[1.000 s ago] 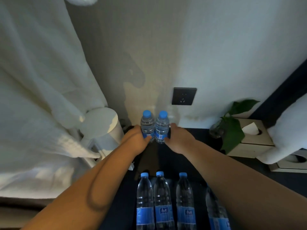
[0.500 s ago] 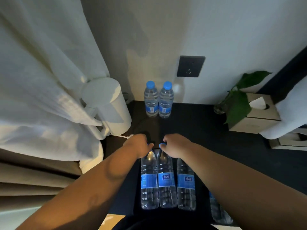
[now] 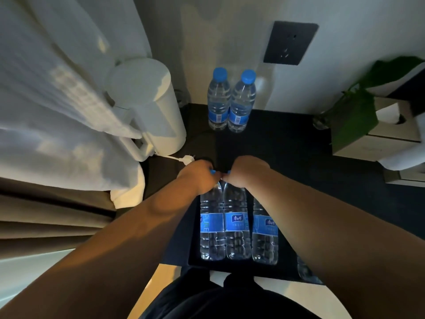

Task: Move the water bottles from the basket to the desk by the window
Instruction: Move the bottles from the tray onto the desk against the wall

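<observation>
Two water bottles [image 3: 231, 100] with blue caps stand upright side by side on the dark desk [image 3: 287, 139], against the wall. Closer to me, several more bottles stand in a dark basket [image 3: 184, 249]. My left hand [image 3: 199, 174] grips the cap end of the leftmost bottle [image 3: 211, 224]. Beside it, my right hand [image 3: 245, 171] grips the top of the middle bottle [image 3: 236, 224]. A third bottle [image 3: 264, 229] stands to their right, partly behind my right forearm. A further bottle [image 3: 303, 271] shows only its base under that arm.
A white electric kettle [image 3: 147, 104] with its cord stands at the desk's left, below white curtains [image 3: 57, 100]. A wall socket [image 3: 291, 43] is above the desk. A potted plant [image 3: 354, 111] and tissue box [image 3: 391, 125] sit at the right.
My hands let go of the two bottles by the wall and drew back toward me. They now grip the tops of two bottles in the basket.
</observation>
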`<state>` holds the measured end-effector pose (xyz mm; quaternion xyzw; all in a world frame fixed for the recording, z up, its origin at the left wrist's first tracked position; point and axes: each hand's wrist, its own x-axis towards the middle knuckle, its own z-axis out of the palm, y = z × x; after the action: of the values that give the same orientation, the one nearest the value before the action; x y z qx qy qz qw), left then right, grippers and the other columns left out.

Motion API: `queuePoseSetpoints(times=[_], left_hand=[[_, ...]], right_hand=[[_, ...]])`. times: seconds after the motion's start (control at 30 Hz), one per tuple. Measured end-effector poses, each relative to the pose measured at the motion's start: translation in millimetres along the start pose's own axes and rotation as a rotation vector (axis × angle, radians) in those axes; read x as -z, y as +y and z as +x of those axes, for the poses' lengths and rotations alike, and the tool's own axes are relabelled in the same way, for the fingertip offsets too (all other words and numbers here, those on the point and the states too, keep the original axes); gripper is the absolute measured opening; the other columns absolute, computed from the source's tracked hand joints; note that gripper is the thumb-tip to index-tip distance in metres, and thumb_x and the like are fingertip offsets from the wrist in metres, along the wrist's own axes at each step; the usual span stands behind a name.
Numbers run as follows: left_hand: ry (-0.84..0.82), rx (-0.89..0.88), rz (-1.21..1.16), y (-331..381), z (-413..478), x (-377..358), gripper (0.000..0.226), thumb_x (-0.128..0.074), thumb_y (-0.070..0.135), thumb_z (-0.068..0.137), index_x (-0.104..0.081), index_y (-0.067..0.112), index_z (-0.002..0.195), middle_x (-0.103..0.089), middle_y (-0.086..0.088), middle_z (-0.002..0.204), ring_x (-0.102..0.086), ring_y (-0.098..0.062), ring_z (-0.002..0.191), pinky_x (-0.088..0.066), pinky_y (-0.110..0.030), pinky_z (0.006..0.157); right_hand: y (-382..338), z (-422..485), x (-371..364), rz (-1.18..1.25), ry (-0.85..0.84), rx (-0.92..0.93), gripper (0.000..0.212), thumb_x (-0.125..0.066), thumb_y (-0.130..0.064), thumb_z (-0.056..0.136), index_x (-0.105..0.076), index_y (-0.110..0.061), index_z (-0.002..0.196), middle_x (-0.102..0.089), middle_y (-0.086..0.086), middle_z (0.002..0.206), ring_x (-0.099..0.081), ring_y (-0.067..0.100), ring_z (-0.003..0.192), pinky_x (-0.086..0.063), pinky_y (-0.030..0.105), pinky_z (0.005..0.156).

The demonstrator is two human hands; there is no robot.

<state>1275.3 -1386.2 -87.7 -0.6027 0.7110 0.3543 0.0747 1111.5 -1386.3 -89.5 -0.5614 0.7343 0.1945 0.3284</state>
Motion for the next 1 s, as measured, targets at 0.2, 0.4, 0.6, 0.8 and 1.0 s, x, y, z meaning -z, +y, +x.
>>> queuePoseSetpoints(times=[0.2,0.4,0.6,0.8,1.0], left_hand=[[-0.025,0.01,0.015,3.6,-7.0,14.3,0.039,-0.06,0.052,0.09,-0.071,0.014,0.092,-0.062,-0.001,0.079,-0.061,-0.019,0.076,-0.045,-0.03,0.064],[-0.101,-0.006,-0.03,12.0,-26.3,39.6,0.042,-0.059,0.052,0.085,-0.076,0.014,0.085,-0.072,-0.006,0.083,-0.066,-0.021,0.077,-0.047,-0.031,0.063],[-0.098,-0.048,0.001,13.7,-48.7,42.4,0.03,-0.061,0.049,0.083,-0.073,0.022,0.084,-0.07,0.001,0.083,-0.066,-0.017,0.081,-0.047,-0.028,0.065],[-0.023,-0.094,0.12,26.6,-71.5,41.6,0.022,-0.062,0.049,0.083,-0.066,0.027,0.082,-0.066,0.002,0.085,-0.063,-0.015,0.079,-0.049,-0.029,0.065],[-0.037,-0.21,0.094,49.8,-91.7,62.9,0.012,-0.064,0.042,0.079,-0.062,0.031,0.077,-0.067,0.005,0.087,-0.065,-0.017,0.085,-0.055,-0.034,0.079]], right_hand=[[8.0,-15.0,9.6,0.101,-0.006,0.038,0.041,-0.07,-0.058,0.086,-0.063,-0.018,0.084,-0.067,0.003,0.079,-0.066,0.019,0.07,-0.042,0.031,0.054],[13.8,-52.5,32.2,0.133,-0.012,0.132,0.035,-0.069,-0.05,0.088,-0.07,-0.015,0.086,-0.072,0.005,0.085,-0.07,0.022,0.079,-0.05,0.032,0.064],[25.0,-81.4,38.7,0.116,0.039,0.167,0.033,-0.067,-0.048,0.087,-0.067,-0.016,0.079,-0.07,0.004,0.083,-0.07,0.022,0.079,-0.047,0.031,0.062],[36.4,-107.9,44.7,0.057,0.05,0.21,0.038,-0.066,-0.051,0.092,-0.068,-0.015,0.08,-0.07,0.005,0.086,-0.069,0.023,0.084,-0.053,0.035,0.071],[41.6,-139.7,64.7,0.0,0.089,0.322,0.046,-0.065,-0.054,0.096,-0.077,-0.011,0.108,-0.075,0.007,0.102,-0.07,0.023,0.096,-0.055,0.036,0.084]])
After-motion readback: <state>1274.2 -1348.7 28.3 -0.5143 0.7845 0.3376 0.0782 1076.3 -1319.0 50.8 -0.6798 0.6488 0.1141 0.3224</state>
